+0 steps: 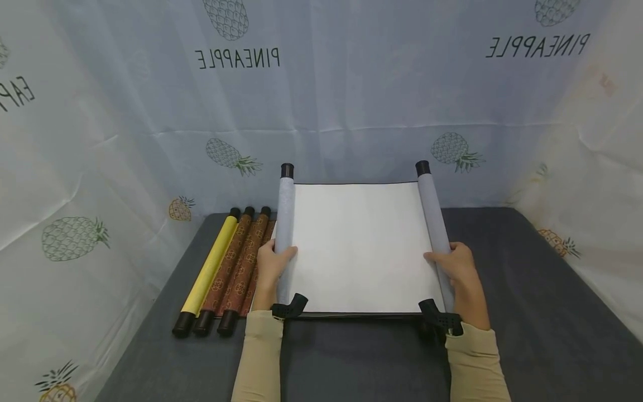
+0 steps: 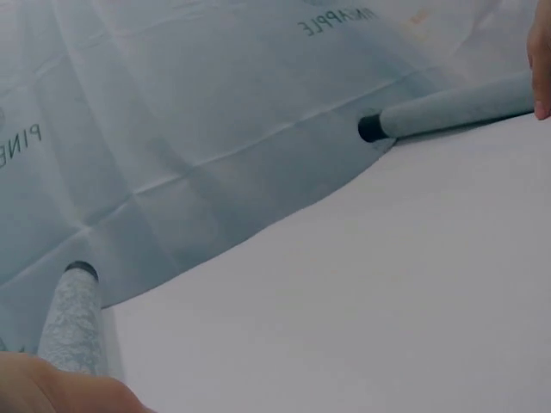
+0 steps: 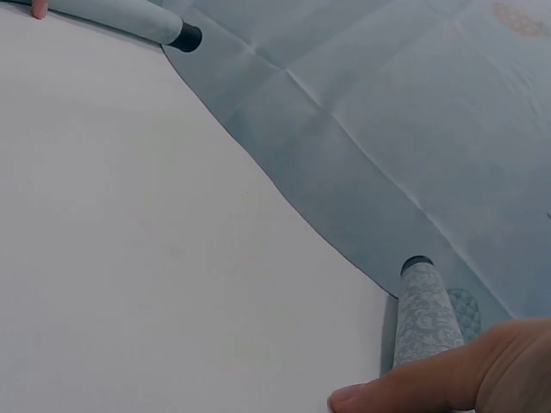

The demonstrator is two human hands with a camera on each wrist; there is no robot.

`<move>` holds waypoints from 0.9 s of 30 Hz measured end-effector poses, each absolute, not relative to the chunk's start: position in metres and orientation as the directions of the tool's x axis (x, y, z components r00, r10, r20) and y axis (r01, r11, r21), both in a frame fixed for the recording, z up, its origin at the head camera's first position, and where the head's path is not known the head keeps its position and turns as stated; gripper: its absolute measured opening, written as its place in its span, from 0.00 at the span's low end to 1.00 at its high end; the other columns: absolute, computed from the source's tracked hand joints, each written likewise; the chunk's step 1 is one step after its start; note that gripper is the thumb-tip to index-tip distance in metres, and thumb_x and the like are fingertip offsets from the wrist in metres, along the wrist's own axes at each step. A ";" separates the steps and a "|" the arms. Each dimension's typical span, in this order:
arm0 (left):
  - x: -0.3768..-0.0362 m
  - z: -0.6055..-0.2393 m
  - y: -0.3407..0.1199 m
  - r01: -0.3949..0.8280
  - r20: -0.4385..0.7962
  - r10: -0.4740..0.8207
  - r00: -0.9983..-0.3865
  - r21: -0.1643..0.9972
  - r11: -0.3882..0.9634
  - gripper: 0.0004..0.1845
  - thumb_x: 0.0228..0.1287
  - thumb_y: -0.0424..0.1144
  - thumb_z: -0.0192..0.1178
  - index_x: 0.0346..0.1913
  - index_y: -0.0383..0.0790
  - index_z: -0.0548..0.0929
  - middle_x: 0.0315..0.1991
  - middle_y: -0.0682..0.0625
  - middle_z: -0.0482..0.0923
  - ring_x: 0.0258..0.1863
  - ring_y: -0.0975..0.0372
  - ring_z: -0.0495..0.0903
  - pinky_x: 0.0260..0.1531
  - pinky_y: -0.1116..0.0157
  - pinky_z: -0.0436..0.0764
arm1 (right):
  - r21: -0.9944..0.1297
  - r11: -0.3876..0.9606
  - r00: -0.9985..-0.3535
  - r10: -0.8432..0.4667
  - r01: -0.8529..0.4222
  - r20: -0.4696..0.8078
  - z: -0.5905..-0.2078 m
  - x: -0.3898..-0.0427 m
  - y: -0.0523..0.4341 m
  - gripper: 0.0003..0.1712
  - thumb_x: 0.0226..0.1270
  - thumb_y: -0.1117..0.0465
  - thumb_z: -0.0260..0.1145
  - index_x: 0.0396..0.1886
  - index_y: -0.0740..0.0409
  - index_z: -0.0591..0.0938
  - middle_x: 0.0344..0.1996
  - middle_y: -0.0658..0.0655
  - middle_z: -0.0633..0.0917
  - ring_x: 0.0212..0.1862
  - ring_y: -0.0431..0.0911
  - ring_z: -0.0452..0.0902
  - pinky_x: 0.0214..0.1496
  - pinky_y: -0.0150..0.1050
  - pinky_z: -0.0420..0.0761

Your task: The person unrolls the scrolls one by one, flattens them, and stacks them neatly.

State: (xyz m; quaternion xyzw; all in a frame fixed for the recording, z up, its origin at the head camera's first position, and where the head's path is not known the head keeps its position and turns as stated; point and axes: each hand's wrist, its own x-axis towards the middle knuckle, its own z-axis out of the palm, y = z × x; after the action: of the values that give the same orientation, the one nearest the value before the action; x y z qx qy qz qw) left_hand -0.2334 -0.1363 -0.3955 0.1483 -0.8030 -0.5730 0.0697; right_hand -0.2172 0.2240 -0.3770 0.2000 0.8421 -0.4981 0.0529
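Note:
A pale blue-grey scroll (image 1: pixel 359 245) is held partly unrolled, its blank white inner face showing between two rolled ends. Around the left roll (image 1: pixel 286 212) my left hand (image 1: pixel 273 262) curls, thumb on the inner side. My right hand (image 1: pixel 456 262) grips the right roll (image 1: pixel 433 209) in the same way. Both rolls have black end caps and lean apart slightly toward the bottom. In the right wrist view the right thumb (image 3: pixel 405 387) lies across the patterned roll onto the white sheet. The fingers behind the rolls are mostly hidden.
Left of the white sheet lie a yellow scroll (image 1: pixel 211 271) and brown patterned scrolls (image 1: pixel 248 262) with black caps, side by side. One brown piece is partly covered by the left hand and sheet. They rest on a dark grey table (image 1: pixel 361 363), with a pineapple-print curtain (image 1: pixel 351 95) behind.

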 end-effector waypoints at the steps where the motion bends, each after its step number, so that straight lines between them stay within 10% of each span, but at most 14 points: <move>1: -0.233 -0.395 -0.137 -0.155 -0.051 -0.321 -0.946 0.940 0.306 0.29 0.60 0.36 0.61 0.63 0.26 0.71 0.60 0.28 0.72 0.60 0.37 0.73 0.57 0.38 0.72 | -0.816 0.429 -0.915 0.287 0.388 -0.284 -0.377 -0.217 0.224 0.44 0.66 0.59 0.59 0.71 0.78 0.49 0.67 0.80 0.59 0.67 0.71 0.59 0.67 0.65 0.65; 27: -0.240 -0.396 -0.142 -0.236 -0.133 -0.323 -0.937 0.922 0.306 0.35 0.64 0.39 0.50 0.71 0.26 0.56 0.67 0.28 0.63 0.65 0.38 0.66 0.63 0.37 0.65 | -0.807 0.464 -0.922 0.297 0.366 -0.247 -0.372 -0.217 0.225 0.41 0.71 0.54 0.52 0.73 0.73 0.49 0.69 0.79 0.58 0.67 0.71 0.59 0.64 0.67 0.65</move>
State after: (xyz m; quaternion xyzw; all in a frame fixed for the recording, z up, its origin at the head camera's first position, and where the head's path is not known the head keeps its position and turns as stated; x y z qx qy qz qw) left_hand -0.2405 -0.1422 -0.3955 0.1733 -0.8072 -0.5629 0.0387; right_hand -0.2175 0.2249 -0.3722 0.1936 0.8548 -0.4802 0.0360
